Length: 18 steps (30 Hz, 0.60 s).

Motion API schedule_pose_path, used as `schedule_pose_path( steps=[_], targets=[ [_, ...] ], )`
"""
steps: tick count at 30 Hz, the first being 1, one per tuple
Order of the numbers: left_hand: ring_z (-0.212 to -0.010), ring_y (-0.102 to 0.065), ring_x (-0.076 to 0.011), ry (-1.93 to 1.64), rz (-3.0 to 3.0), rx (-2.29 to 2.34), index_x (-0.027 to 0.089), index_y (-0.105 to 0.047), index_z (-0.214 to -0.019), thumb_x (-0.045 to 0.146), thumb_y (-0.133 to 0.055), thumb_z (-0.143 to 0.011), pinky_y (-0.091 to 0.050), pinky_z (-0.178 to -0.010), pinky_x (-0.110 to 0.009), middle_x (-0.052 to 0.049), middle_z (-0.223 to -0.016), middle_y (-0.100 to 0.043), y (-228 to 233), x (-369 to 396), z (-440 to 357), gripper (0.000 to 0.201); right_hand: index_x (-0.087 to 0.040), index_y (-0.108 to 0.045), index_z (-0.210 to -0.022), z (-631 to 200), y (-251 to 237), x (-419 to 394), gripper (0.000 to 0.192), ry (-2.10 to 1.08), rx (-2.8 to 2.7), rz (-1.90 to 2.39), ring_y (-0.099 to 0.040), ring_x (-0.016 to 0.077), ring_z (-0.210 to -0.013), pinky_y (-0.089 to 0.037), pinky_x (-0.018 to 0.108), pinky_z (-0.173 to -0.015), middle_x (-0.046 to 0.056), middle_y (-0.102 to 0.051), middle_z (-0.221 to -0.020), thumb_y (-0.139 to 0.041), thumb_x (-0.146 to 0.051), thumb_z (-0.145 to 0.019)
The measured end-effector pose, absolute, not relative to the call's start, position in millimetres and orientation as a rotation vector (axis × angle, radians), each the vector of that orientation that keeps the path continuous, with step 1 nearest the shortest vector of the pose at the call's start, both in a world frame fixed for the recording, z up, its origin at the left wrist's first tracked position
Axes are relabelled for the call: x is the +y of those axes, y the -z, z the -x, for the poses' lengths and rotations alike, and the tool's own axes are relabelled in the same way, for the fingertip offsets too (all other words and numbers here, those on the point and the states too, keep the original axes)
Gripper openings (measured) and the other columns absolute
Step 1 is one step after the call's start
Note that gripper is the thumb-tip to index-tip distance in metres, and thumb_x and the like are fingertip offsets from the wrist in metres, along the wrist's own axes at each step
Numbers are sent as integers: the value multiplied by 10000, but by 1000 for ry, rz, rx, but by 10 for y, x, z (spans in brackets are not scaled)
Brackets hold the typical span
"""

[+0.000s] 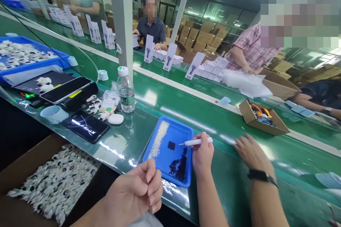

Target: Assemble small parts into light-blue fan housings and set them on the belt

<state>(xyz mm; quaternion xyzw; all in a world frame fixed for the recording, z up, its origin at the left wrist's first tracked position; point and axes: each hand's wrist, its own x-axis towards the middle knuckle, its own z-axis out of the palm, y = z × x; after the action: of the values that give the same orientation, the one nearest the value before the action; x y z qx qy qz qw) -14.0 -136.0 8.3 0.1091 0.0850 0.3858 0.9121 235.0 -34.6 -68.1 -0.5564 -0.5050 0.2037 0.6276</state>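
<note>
My right hand [204, 154] is closed around a white pen-like tool with a thin needle tip [195, 142], at the right rim of a shallow blue tray [166, 165]. The tip points left over the tray, near a small black square piece [171, 145]. Tiny whitish parts [159, 140] lie along the tray's left side. Tiny black parts [179, 165] are heaped at its lower right. In front of the tray's near left corner, my left hand [138, 188] is raised with curled fingers, thumb and fingertips together; whatever they may hold is hidden.
A co-worker's blurred hand with a dark wristband [253, 156] reaches in at right. Left are a phone [86, 126], water bottle [126, 94] and blue cup [54, 114]. A carton of white parts [58, 181] stands lower left. Across the green bench [149, 97] are boxes and people.
</note>
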Motion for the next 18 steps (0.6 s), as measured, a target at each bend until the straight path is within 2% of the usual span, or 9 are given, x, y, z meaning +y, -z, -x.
schedule_pose_path(
  steps=[3,9,18],
  targets=[
    [-572,-492,-108,-817,-278,186,146,-514,-689,28,-575,-623,-389,-545,-237,0,-627,-494,-59,-1343,147,149,-194,-446,-721,-2087,733,-508,342,-674,-859,1208,-465,67,-435,-424,210,-400,-58,-495,-594,-455,-495,-883],
    [-573,-512,-111,-837,-443,293,166,-484,-688,70,-640,-678,-402,-566,-251,6,-635,-522,-37,-1267,184,184,-174,-501,-726,-2045,615,-471,339,-884,-559,1082,-496,61,-453,-428,194,-427,-64,-537,-618,-642,-481,-757],
    [-628,-507,-128,-926,-680,582,202,-451,-694,194,-644,-764,-391,-609,-272,18,-665,-527,31,-1052,571,205,-174,-503,-712,-2129,619,-398,340,-947,-411,966,-511,70,-451,-428,204,-437,-69,-549,-603,-669,-470,-732]
  ],
)
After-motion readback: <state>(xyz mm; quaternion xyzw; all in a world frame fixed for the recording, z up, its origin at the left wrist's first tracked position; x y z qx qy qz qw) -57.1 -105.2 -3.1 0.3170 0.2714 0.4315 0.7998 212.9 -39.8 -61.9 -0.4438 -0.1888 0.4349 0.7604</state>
